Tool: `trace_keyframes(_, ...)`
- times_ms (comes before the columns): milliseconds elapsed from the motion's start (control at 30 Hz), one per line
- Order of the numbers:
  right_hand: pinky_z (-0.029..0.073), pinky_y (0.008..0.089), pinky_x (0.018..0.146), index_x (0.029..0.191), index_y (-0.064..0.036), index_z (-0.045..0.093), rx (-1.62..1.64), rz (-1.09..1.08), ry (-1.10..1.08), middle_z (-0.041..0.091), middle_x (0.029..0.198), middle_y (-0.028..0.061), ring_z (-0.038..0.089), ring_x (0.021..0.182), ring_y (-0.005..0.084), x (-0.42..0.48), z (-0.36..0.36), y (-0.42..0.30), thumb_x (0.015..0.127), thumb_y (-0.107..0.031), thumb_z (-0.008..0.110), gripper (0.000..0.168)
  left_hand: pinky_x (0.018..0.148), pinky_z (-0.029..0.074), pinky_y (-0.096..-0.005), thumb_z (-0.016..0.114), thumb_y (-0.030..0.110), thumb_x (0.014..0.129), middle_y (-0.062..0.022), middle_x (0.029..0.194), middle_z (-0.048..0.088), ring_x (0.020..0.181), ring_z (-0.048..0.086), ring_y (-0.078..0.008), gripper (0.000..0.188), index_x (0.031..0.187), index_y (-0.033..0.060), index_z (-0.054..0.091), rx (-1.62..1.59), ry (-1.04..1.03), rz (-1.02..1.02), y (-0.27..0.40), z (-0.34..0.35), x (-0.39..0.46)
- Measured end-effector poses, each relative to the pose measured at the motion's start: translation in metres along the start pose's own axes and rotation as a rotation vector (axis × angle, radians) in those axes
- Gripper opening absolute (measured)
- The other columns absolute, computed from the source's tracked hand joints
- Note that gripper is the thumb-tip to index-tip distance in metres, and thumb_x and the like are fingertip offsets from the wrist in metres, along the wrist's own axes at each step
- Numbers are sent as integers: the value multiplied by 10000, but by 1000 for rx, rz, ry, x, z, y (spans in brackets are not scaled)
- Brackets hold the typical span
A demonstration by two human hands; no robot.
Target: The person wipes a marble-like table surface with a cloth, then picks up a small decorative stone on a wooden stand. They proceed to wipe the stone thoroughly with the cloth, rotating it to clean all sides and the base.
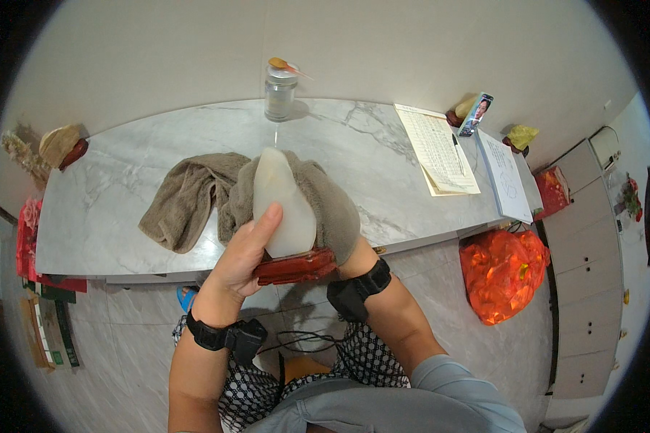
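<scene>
A pale, translucent polished stone point(284, 208) stands upright in a dark red wooden base point(295, 267), held over the table's front edge. My left hand point(244, 254) grips it from the left, thumb on the stone's face and fingers out of sight behind. A grey-brown towel point(327, 200) drapes behind the stone and down its right side. It covers most of my right hand point(360, 258), whose fingers are hidden; the hand presses the cloth around the stone's right side. The towel's loose end lies on the marble-patterned table point(119, 216) to the left.
At the back stands a lidded glass jar point(280, 97) with a brush-like tool point(281, 64) on top. Rightward are a written notepad point(439, 151), pen point(458, 154), phone point(475, 115), papers point(504, 176) and a yellow stone point(521, 136). Another stone point(59, 145) sits left; a red bag point(504, 276) hangs right.
</scene>
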State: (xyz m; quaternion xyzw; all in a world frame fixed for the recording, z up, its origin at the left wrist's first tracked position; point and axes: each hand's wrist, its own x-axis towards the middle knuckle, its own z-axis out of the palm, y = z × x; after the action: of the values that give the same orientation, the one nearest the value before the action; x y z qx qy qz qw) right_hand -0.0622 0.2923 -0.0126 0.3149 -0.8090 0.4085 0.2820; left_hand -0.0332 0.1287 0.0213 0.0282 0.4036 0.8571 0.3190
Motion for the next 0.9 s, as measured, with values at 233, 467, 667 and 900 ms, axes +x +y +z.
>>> trace_keyframes(233, 389, 353, 951, 1268, -20, 426, 127, 159, -50, 500, 1215, 191, 496, 1096, 305, 3, -8, -8, 794, -198, 600, 536, 760, 515, -275, 503, 414, 913, -91, 1011, 604, 863, 610, -149, 481, 1112, -23, 526, -82, -26, 28, 1, 10, 1)
trace_keyframes(467, 356, 329, 995, 1313, -40, 368, 60, 122, -49, 460, 1278, 134, 464, 1140, 240, 1, 9, 15, 874, -199, 523, 492, 676, 549, -305, 480, 368, 930, -116, 948, 607, 855, 624, -183, 428, 1091, -29, 500, -29, 5, 36, 5, 5, -2)
trace_keyframes(667, 326, 312, 1028, 1350, -59, 320, 397, 352, 116, 421, 1332, 91, 430, 1185, 192, -14, 17, 49, 940, -215, 450, 458, 676, 537, -296, 478, 322, 931, -118, 1021, 572, 856, 614, -177, 401, 1150, -12, 449, 387, 142, 298, -4, 12, 3)
trace_keyframes(900, 348, 314, 1014, 1343, -66, 323, 602, 483, 169, 422, 1330, 87, 433, 1184, 190, -10, 17, 42, 953, -234, 427, 437, 787, 477, -301, 763, 344, 695, -128, 1145, 521, 961, 566, -232, 686, 1204, 17, 440, 1188, 144, 879, -6, 18, 0)
